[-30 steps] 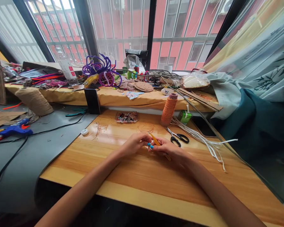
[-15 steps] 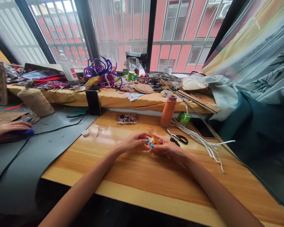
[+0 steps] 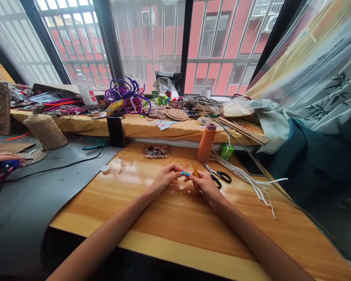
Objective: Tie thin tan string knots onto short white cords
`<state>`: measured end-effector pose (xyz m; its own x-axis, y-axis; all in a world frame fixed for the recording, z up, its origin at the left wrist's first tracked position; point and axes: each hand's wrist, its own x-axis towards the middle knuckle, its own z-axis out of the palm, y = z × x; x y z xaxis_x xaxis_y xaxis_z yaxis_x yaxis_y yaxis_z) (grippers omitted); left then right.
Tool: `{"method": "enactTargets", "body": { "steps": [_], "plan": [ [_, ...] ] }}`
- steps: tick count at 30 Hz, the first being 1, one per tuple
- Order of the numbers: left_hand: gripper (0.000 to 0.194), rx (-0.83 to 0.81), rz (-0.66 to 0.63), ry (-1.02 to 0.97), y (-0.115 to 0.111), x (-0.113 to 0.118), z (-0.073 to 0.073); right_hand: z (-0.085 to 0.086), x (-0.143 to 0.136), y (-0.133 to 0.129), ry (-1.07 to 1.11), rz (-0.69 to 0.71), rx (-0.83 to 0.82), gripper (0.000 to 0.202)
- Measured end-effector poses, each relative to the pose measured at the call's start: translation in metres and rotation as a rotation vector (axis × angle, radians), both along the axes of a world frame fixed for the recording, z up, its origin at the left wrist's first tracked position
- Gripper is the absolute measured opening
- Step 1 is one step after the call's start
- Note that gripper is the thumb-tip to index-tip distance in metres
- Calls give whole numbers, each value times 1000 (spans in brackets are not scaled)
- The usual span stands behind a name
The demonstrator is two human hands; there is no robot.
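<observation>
My left hand (image 3: 166, 178) and my right hand (image 3: 206, 184) meet fingertip to fingertip over the wooden table (image 3: 163, 218). My left hand pinches something too small to make out. An orange-yellow pointed tool (image 3: 194, 170), like tweezers, is held in my right hand, whose thumb and finger also pinch at the same small spot. Just beyond the fingers lies a loose coil of thin orange cord (image 3: 179, 160). Black-handled scissors (image 3: 219, 177) rest right of my right hand. Behind my hands sits a clear box of beads (image 3: 156, 150).
An orange cord spool (image 3: 206, 143), a green carton (image 3: 226, 151) and white cords (image 3: 248, 173) stand or lie at right. A white cap (image 3: 105, 169) is at left. Another person's hand (image 3: 2, 158) holds a blue tool at far left. A cluttered ledge (image 3: 169, 130) runs behind.
My fingertips have come closer together, and the orange-yellow tool is more upright. The other person's hand has moved left. The whole view has shifted slightly.
</observation>
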<state>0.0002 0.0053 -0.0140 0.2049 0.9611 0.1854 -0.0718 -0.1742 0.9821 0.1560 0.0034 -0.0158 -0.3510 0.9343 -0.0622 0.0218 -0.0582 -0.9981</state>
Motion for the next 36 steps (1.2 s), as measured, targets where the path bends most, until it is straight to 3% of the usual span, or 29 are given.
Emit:
{"method": "enactTargets", "body": {
  "steps": [8, 16, 20, 29, 32, 36],
  "plan": [
    [24, 0, -40, 77, 0, 3, -3, 7, 0, -2, 63, -84, 48, 30],
    [26, 352, 112, 419, -8, 9, -9, 2, 0, -2, 52, -72, 19, 34],
    [27, 440, 83, 532, -8, 7, -9, -2, 2, 1, -13, -53, 82, 31],
    [23, 440, 137, 579, -12, 5, 3, 3, 5, 0, -205, -10, 278, 24],
    [22, 416, 144, 536, -11, 5, 1, 2, 2, -2, -195, 28, 221, 25],
    [28, 232, 217, 389, -7, 1, 0, 1, 0, -2, -87, 1, 102, 25]
  ]
}}
